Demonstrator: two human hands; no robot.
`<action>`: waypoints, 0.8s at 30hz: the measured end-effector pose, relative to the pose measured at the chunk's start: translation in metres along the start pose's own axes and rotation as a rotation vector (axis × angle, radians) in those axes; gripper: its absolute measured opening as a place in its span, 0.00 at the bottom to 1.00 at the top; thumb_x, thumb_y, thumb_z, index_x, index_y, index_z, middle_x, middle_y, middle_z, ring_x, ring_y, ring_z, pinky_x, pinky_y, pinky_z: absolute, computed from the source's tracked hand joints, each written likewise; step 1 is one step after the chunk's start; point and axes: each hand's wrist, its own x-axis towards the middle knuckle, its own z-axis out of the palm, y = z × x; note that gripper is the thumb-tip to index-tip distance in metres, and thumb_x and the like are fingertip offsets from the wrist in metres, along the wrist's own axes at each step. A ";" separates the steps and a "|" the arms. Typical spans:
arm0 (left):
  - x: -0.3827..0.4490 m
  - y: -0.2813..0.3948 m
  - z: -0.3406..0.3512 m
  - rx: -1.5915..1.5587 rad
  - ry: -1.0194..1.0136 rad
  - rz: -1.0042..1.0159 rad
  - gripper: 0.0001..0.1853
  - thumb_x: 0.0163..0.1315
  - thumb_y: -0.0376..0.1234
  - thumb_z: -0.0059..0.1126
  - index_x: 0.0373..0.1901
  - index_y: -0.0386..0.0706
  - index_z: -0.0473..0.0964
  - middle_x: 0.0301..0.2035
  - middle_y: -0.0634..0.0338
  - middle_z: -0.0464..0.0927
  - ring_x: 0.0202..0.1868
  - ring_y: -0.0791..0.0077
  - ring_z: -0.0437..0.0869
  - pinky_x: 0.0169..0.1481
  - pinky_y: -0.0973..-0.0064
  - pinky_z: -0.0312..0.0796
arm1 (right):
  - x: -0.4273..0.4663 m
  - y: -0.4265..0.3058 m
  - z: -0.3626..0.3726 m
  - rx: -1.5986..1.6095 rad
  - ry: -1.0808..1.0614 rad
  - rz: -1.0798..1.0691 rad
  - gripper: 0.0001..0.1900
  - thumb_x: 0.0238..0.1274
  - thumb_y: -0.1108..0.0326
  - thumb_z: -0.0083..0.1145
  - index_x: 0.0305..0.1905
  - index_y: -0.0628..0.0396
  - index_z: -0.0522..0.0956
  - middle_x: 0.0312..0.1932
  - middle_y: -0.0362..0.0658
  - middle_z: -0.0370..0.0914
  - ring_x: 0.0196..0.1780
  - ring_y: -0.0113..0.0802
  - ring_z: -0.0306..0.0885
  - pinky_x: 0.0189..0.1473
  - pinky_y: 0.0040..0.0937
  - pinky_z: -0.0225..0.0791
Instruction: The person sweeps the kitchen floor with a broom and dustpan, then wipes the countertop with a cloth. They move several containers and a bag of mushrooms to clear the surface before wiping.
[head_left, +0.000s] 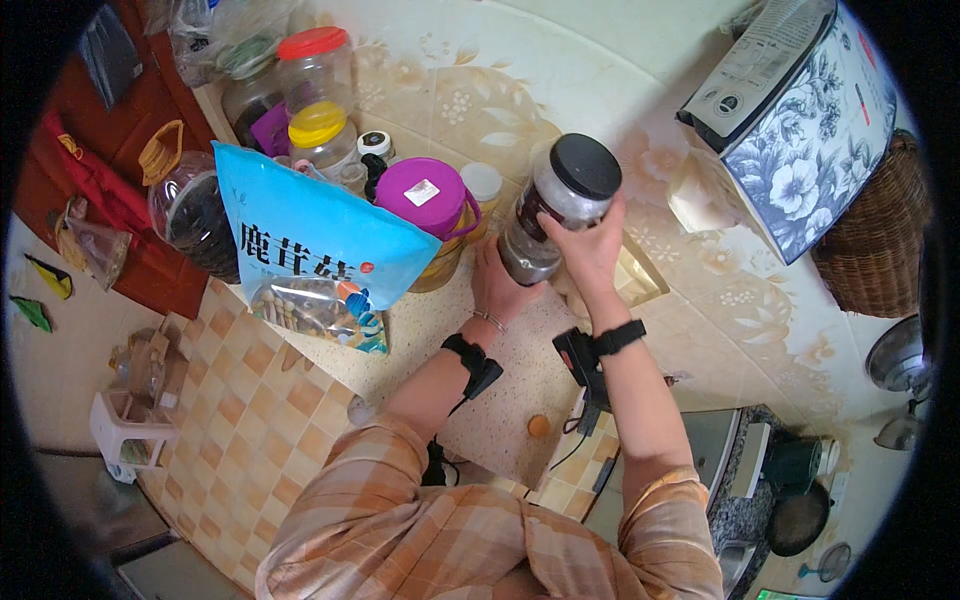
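A clear plastic jar with a black screw lid and a dark label is tilted above the speckled countertop. My right hand grips its side, thumb across the label. Around the jar's lower end is my left hand, its fingers partly hidden behind it. What the jar holds is hard to make out. Just left of my left hand stands a container with a purple handled lid. A white-lidded jar is behind it. An opened gold bag lies partly hidden behind my right forearm.
A blue pouch of dried mushrooms, bearing writing, stands at the counter's left edge. Behind it are a red-lidded jar and a yellow-lidded jar. A floral-printed bag and wicker basket are right. A small brown disc lies nearby.
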 end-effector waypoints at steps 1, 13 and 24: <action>-0.008 0.003 -0.005 -0.010 -0.009 0.021 0.53 0.32 0.42 0.78 0.62 0.36 0.56 0.54 0.42 0.66 0.57 0.43 0.69 0.62 0.53 0.65 | -0.007 0.000 -0.008 0.034 -0.018 -0.022 0.55 0.34 0.64 0.79 0.69 0.60 0.55 0.59 0.54 0.71 0.61 0.45 0.73 0.63 0.38 0.66; -0.110 0.024 -0.106 -0.036 -0.238 0.079 0.60 0.29 0.38 0.81 0.67 0.37 0.53 0.56 0.45 0.67 0.58 0.47 0.72 0.61 0.57 0.69 | -0.142 0.005 -0.133 0.168 -0.101 0.112 0.46 0.32 0.77 0.76 0.63 0.58 0.63 0.57 0.46 0.71 0.61 0.37 0.70 0.65 0.36 0.64; -0.125 -0.019 -0.193 0.068 -0.081 -0.050 0.64 0.31 0.37 0.80 0.71 0.37 0.48 0.60 0.44 0.68 0.61 0.54 0.72 0.67 0.63 0.65 | -0.166 -0.003 -0.134 0.317 -0.239 0.151 0.53 0.31 0.74 0.81 0.67 0.56 0.58 0.62 0.46 0.66 0.65 0.38 0.67 0.67 0.37 0.62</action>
